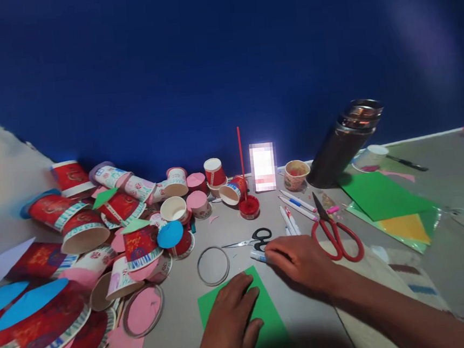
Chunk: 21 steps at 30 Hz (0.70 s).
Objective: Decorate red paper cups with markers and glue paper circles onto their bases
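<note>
My left hand (pixel 230 317) lies with its fingers spread on a sheet of green paper (pixel 268 306), pressing it to the table. To the right of the sheet, my right hand (pixel 294 260) is closed around a small pale-blue and white tube (pixel 258 255); its kind is not clear, since the fingers hide most of it. Black-handled scissors (pixel 258 240) lie just beyond the tube. A grey ring (pixel 213 265) rests beyond the paper's far left edge. Large red-handled scissors (pixel 337 238) are beside my right forearm.
Many decorated paper cups (pixel 85 230) are heaped at the left, some topped with coloured paper. Several markers (pixel 297 202), a red pot (pixel 249 207) with a stick, a small cup (pixel 297 173) and a dark flask (pixel 343 145) stand or lie farther back. Green sheets (pixel 384 196) are at the right.
</note>
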Each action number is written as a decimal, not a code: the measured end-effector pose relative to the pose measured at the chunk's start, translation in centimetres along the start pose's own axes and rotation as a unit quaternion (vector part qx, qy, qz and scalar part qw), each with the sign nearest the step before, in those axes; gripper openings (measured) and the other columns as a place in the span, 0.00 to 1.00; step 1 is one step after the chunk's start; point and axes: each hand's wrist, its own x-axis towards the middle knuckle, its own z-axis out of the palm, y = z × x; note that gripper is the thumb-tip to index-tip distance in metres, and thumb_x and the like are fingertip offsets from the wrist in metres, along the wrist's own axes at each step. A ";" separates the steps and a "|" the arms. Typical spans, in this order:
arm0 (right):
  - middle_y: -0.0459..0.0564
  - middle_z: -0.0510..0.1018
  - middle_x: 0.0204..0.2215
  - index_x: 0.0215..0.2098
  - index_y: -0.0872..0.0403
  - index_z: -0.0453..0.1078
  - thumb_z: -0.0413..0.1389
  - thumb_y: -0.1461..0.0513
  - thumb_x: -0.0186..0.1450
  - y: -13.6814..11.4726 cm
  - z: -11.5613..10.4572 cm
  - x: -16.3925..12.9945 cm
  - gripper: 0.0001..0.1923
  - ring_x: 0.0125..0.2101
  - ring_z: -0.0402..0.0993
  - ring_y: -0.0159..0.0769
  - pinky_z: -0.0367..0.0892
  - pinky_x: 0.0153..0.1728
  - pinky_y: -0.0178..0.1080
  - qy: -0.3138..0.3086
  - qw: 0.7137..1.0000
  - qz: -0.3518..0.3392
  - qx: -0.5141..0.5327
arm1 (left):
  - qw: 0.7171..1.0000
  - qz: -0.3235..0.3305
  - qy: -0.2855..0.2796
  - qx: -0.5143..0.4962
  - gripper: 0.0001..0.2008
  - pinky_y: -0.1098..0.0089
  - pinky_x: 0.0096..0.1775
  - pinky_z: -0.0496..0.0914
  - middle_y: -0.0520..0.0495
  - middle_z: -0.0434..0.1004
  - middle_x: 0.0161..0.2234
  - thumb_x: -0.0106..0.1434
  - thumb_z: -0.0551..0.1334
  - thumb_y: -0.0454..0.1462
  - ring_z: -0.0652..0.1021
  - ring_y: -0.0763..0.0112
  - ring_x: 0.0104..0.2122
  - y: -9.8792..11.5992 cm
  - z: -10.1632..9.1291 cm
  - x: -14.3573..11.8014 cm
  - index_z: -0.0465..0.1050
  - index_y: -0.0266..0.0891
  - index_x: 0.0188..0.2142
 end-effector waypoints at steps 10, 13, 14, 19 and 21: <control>0.50 0.86 0.34 0.41 0.53 0.79 0.50 0.56 0.76 -1.6 -5.2 8.6 0.16 0.33 0.81 0.41 0.62 0.33 0.38 0.032 0.978 0.017 -0.204 | 0.992 -0.053 -0.070 -0.085 0.34 0.38 0.64 0.68 0.33 0.70 0.67 0.55 0.68 0.31 0.69 0.39 0.68 -0.4 1.4 0.0 0.72 0.43 0.62; 0.51 0.86 0.39 0.45 0.53 0.77 0.48 0.55 0.78 -3.5 -5.4 13.3 0.17 0.38 0.81 0.43 0.62 0.34 0.38 0.000 0.960 0.043 -0.275 | 0.984 -0.071 -0.140 -0.090 0.35 0.37 0.66 0.65 0.31 0.66 0.70 0.56 0.68 0.32 0.66 0.37 0.70 0.1 0.2 0.6 0.71 0.41 0.64; 0.53 0.85 0.42 0.50 0.53 0.76 0.47 0.53 0.79 -4.0 -5.3 14.9 0.18 0.41 0.82 0.44 0.63 0.36 0.38 0.001 0.955 0.050 -0.293 | 0.981 -0.075 -0.153 -0.092 0.35 0.37 0.67 0.63 0.31 0.65 0.70 0.56 0.69 0.33 0.65 0.37 0.70 0.2 0.1 0.8 0.71 0.41 0.64; 0.68 0.82 0.46 0.56 0.63 0.69 0.44 0.41 0.76 -5.1 -3.7 21.9 0.34 0.45 0.82 0.55 0.68 0.42 0.42 0.016 0.943 0.066 -0.325 | 0.980 -0.059 -0.162 -0.098 0.39 0.35 0.65 0.63 0.29 0.61 0.72 0.54 0.73 0.37 0.62 0.32 0.71 -0.6 1.8 0.5 0.69 0.41 0.65; 0.73 0.83 0.44 0.53 0.66 0.70 0.42 0.38 0.75 -5.0 -3.0 23.6 0.39 0.46 0.82 0.58 0.69 0.43 0.45 0.017 0.939 0.074 -0.334 | 0.985 -0.037 -0.142 -0.091 0.38 0.34 0.63 0.66 0.28 0.62 0.71 0.55 0.75 0.41 0.64 0.29 0.69 -1.4 3.1 0.0 0.69 0.41 0.64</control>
